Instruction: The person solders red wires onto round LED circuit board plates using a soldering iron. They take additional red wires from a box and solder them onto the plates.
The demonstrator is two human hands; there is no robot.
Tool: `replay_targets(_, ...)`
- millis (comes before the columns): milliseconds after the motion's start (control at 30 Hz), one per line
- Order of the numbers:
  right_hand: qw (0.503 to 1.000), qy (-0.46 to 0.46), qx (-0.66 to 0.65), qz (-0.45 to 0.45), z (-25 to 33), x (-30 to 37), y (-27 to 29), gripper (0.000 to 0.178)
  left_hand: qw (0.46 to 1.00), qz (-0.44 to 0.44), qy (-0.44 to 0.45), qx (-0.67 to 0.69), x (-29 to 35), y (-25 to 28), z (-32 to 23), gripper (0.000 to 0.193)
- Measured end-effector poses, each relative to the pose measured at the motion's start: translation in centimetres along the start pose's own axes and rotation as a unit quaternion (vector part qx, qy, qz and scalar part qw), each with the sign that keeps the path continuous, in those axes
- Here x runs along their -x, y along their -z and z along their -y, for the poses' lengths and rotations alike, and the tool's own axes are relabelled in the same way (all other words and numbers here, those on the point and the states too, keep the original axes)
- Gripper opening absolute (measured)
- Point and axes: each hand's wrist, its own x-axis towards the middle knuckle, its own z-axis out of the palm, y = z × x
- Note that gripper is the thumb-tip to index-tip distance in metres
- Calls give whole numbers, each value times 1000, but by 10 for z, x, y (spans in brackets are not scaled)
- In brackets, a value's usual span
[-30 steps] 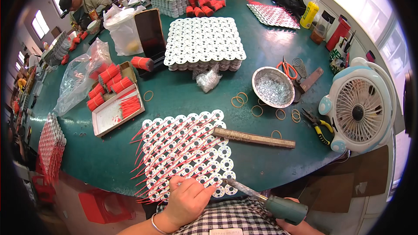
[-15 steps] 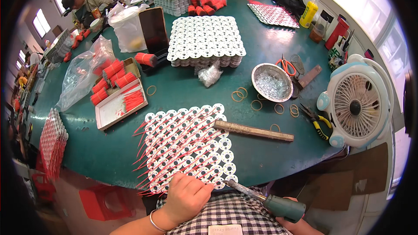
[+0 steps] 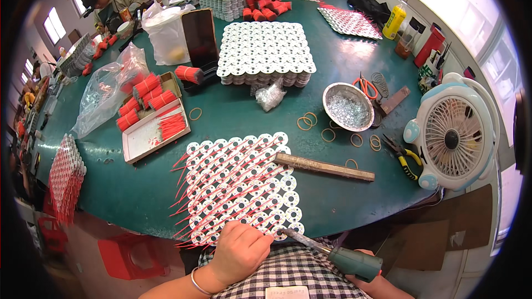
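A panel of round white circuit boards [image 3: 239, 192] lies at the table's near edge, with thin red wires [image 3: 180, 202] running diagonally across it and sticking out past its left side. My left hand [image 3: 244, 249], a bracelet at its wrist, rests over the panel's near edge. Its fingers are closed in a pinch; whatever is between them is hidden. Low on the right, my right hand [image 3: 368, 278] grips the green handle of a soldering iron [image 3: 354, 263], which partly covers the fingers. The iron's tip meets the near row of discs, close to the left fingertips.
A wooden bar [image 3: 327, 167] lies against the panel's right side. Beyond are a metal bowl [image 3: 348, 106], rubber bands, pliers [image 3: 403, 156], a fan [image 3: 457, 133], stacked white panels [image 3: 266, 50] and a box of red wire bundles [image 3: 156, 143]. Two people sit across the table.
The iron's tip has shifted slightly left along the near row of discs, and its handle has moved left with it. My left hand stays in almost the same place.
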Motion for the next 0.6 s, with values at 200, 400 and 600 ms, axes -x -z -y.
replay_targets(200,997,-24,-15,77,-1,-9,4,30,1000,5,9,-7,0,-1,0,13)
replay_targets(400,989,77,123,9,-6,7,-1,36,1000,4,10,-13,0,-2,0,13)
replay_targets(600,983,-121,-139,14,-19,34,-2,60,1000,-1,25,-12,-2,0,-5,14)
